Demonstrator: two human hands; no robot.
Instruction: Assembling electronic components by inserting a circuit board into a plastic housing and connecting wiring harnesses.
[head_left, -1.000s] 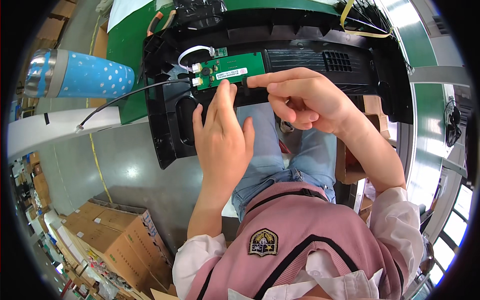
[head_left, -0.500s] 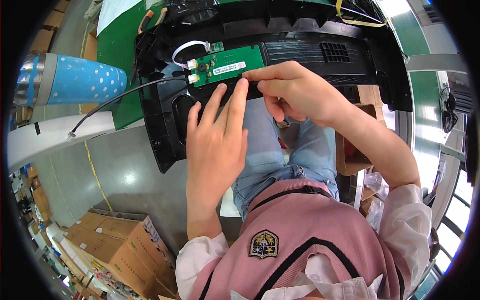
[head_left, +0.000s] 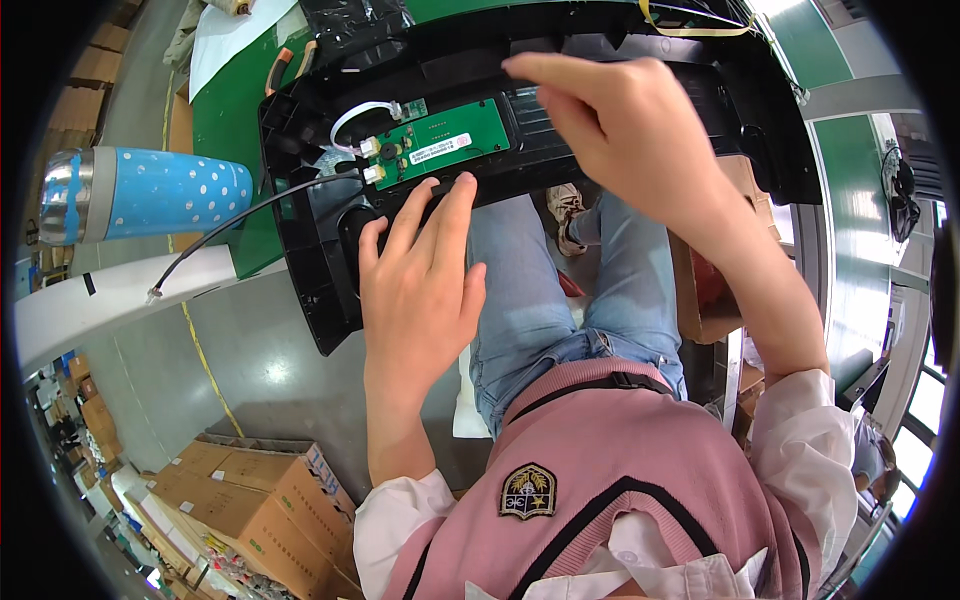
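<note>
A large black plastic housing [head_left: 318,310] lies across the green bench edge. Inside it sits a green circuit board [head_left: 487,122] with a white label, its long side slanting up to the right. From its left connectors run a short white cable [head_left: 352,120], ending at a small green board [head_left: 416,106], and a long black cable [head_left: 240,207] whose plug hangs to the left. My left hand [head_left: 420,275] rests on the housing's near edge below the board, fingers stretched. Above the housing, right of the board, my right hand [head_left: 645,135] is raised, index finger extended, thumb apart, nothing visible in it.
A blue dotted bottle [head_left: 182,195] lies at the left. Pliers-like orange handles [head_left: 279,72] and a black plastic bag [head_left: 352,30] are behind the housing. A yellow strap [head_left: 690,30] loops at the far right. Cardboard boxes [head_left: 250,500] stand on the floor, lower left.
My right hand has lifted off the board's lower right corner and moved up and to the right. My left hand has slid slightly left and down from the board. The view has shifted a little.
</note>
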